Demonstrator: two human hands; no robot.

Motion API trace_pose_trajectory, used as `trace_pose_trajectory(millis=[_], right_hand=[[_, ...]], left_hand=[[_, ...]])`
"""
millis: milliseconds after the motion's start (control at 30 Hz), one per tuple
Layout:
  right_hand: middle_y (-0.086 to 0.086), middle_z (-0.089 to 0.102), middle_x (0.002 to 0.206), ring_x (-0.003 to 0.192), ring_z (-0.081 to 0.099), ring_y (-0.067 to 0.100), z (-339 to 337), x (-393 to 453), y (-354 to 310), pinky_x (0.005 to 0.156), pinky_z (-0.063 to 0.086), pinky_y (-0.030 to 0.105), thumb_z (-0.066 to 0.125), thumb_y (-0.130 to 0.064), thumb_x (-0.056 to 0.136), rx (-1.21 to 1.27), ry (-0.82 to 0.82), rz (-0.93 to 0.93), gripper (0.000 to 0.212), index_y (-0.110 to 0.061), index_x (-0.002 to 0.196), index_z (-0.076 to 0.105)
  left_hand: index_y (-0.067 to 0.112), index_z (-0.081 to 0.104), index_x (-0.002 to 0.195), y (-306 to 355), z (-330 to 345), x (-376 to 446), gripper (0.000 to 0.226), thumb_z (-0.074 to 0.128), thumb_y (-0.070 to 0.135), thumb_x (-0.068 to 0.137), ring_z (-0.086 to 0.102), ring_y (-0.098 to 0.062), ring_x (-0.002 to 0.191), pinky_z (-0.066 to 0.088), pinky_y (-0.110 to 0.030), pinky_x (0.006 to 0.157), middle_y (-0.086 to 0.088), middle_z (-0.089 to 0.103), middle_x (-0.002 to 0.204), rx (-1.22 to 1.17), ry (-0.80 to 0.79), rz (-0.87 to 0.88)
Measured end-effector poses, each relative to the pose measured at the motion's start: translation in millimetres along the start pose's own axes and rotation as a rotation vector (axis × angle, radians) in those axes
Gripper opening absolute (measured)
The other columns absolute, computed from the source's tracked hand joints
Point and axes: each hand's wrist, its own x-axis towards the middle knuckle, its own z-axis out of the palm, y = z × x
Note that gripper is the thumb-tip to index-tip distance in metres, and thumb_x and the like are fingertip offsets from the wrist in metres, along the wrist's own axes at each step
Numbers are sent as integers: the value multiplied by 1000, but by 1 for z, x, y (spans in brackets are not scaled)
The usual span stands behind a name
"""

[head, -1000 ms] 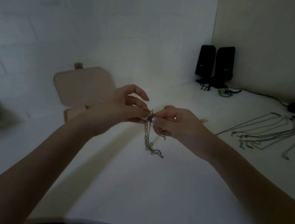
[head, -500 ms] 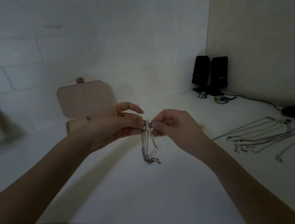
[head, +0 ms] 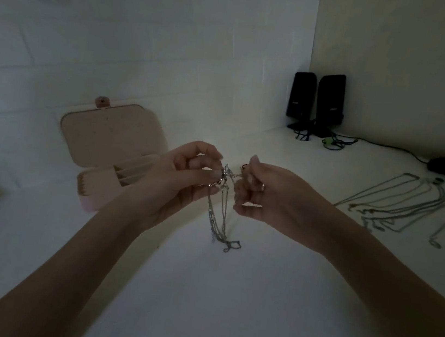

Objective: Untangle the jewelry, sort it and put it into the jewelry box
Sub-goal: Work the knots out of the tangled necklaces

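Left hand [head: 183,174]: pinches the tangled silver chain bundle [head: 222,205], steadying the knot.
Right hand [head: 266,191]: pinches one strand, teasing it free.

Head view, forward-down, seemingly close.

Your bench [head: 224,311] lay bare in front; the open jewelry box [head: 109,152] blocked the left, laid-out necklaces [head: 398,210] the right, speakers [head: 316,101] the far corner.

Jewelry box [head: 109,149] left, necklaces [head: 410,209] right.
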Motion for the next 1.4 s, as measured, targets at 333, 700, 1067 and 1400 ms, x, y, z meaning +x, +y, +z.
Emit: trace_pose_trajectory(millis=[333,700,1067,1400], right_hand=[[-12,58,82,77,55,6,5,-1,25,66,42,15,69,-53,68,-944,302,-521,33,-28,80,51],[-6,65,65,62,56,2,6,4,25,62,44,11,74,-16,76,-605,255,-406,5,-17,72,72],[-8,65,62,60,57,6,0,4,22,60,48,19,66,-22,85,-767,350,-422,13,-17,74,69],[3,65,64,64,61,24,0,4,27,62,50,30,68,-22,83,-835,276,-477,9,-18,74,68]], left_hand=[[9,58,85,-7,-14,4,22,66,-3,68,60,-7,60,50,-17,56,2,65,68,137,70,70],[9,58,82,-8,-6,0,22,66,-8,72,63,-6,59,50,-16,55,4,68,67,275,91,90],[8,59,80,-13,-9,1,22,71,-9,71,57,-12,55,45,-18,47,1,69,66,371,135,158],[13,57,75,-17,-7,1,22,68,-6,76,58,-8,59,46,-16,48,-1,60,67,250,231,101]])
